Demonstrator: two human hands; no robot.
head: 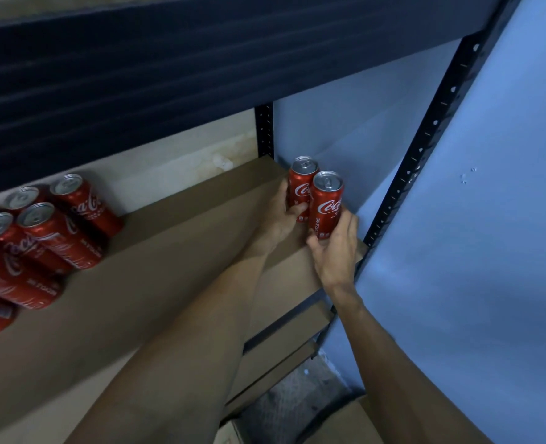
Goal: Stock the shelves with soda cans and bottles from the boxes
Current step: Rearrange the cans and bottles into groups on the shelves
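Observation:
Two red soda cans stand upright at the right end of the brown shelf board (169, 257). My left hand (279, 219) grips the rear can (302, 184) from its left side. My right hand (335, 248) grips the front can (326, 203) low down, fingers wrapped round its base. The two cans touch each other, close to the blue wall. Several more red cans (41, 238) stand grouped at the shelf's left end.
A dark shelf beam (121, 75) hangs overhead. Black perforated uprights (425, 149) frame the right end, against the blue wall (489, 219). Lower brown shelves (284, 331) and a cardboard box (345, 424) lie below.

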